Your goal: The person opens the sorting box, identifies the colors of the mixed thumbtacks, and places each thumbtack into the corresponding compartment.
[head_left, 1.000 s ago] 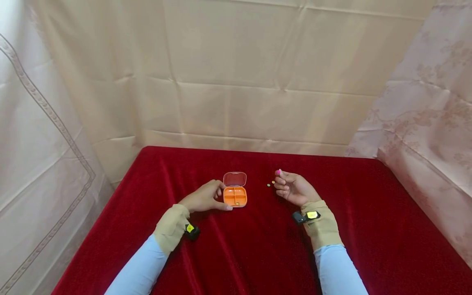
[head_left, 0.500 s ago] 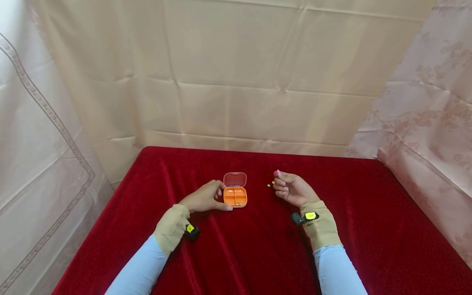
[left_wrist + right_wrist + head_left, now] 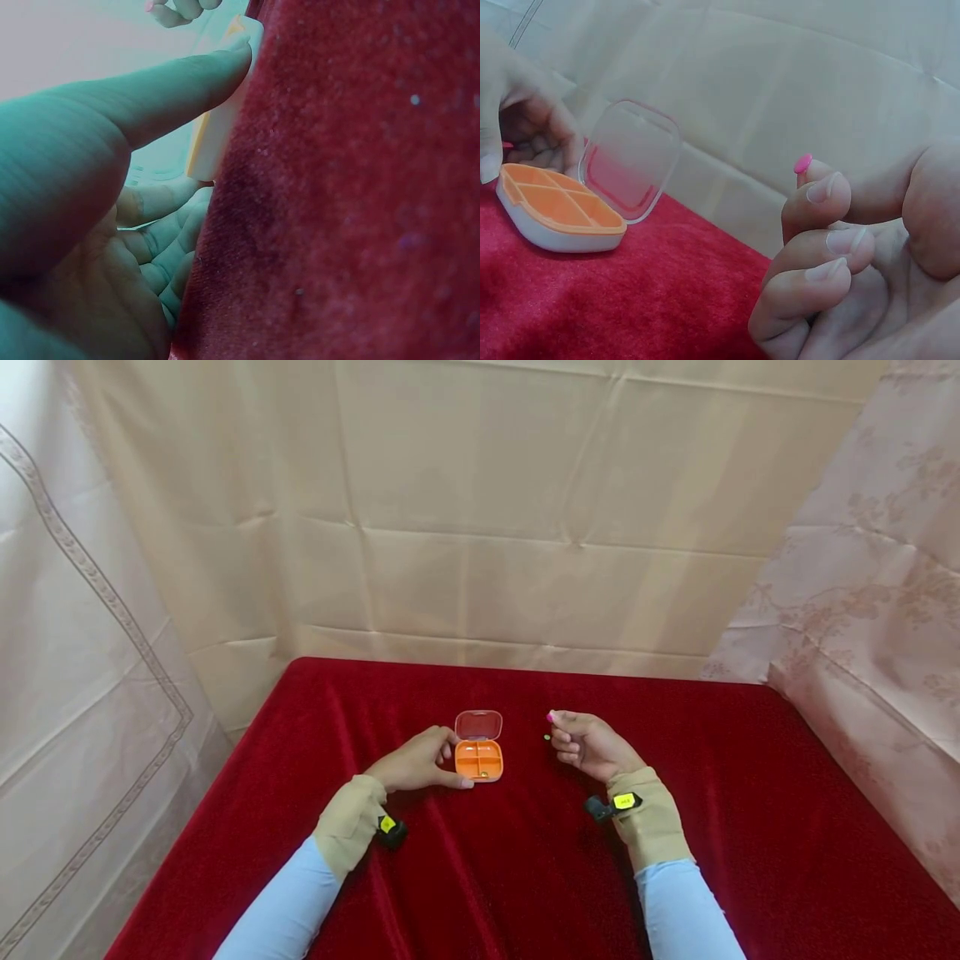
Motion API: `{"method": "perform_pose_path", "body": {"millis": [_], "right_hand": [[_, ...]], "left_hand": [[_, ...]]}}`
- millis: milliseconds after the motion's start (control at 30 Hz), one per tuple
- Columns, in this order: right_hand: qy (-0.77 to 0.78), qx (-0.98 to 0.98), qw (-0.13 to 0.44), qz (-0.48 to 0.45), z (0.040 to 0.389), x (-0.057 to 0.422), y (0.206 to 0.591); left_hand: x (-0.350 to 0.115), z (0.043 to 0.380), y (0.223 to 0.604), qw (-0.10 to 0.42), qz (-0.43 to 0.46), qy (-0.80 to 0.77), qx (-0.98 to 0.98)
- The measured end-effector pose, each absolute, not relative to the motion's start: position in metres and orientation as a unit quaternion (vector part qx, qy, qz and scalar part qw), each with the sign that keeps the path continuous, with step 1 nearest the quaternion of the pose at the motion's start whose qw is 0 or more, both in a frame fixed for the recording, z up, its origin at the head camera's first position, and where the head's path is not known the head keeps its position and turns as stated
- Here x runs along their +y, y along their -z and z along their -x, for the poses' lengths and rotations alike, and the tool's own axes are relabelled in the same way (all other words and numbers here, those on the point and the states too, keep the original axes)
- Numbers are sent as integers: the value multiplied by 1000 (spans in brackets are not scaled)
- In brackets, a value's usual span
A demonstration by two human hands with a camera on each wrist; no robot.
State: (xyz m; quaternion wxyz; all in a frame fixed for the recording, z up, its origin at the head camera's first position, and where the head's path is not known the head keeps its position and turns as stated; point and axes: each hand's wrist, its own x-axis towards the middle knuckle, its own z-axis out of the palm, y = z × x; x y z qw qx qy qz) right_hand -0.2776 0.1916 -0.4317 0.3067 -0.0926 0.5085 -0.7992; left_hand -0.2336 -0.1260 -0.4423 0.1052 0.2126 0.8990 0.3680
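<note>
An orange four-way divided pill box (image 3: 478, 761) with white outer walls lies on the red cloth, its clear lid (image 3: 634, 161) raised at the back. My left hand (image 3: 420, 762) grips it from the left, thumb along the front wall and fingers at the rear corner. In the front right compartment lies a small gold-coloured piece (image 3: 483, 774). To the right of the box, my right hand (image 3: 596, 745) pinches a pink thumbtack (image 3: 802, 163) at its fingertips, the flat round head showing. A small green disc (image 3: 547, 737) lies on the cloth just left of that hand.
Red velvet cloth (image 3: 525, 877) covers the table. A beige curtain (image 3: 480, 527) hangs behind the far edge, with a white curtain (image 3: 82, 693) at the left and a pink floral one (image 3: 870, 568) at the right.
My right hand has moved slightly left with the pink thumbtack, and its fingers now cover the spot where a small yellow disc showed. The left hand and pill box stay put.
</note>
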Motion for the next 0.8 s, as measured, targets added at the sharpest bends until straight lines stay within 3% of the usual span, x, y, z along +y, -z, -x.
{"method": "perform_pose_path", "body": {"millis": [800], "right_hand": [[767, 560, 303, 76, 271, 171, 433]], "left_hand": [[-125, 233, 443, 102, -216, -362, 901]]}}
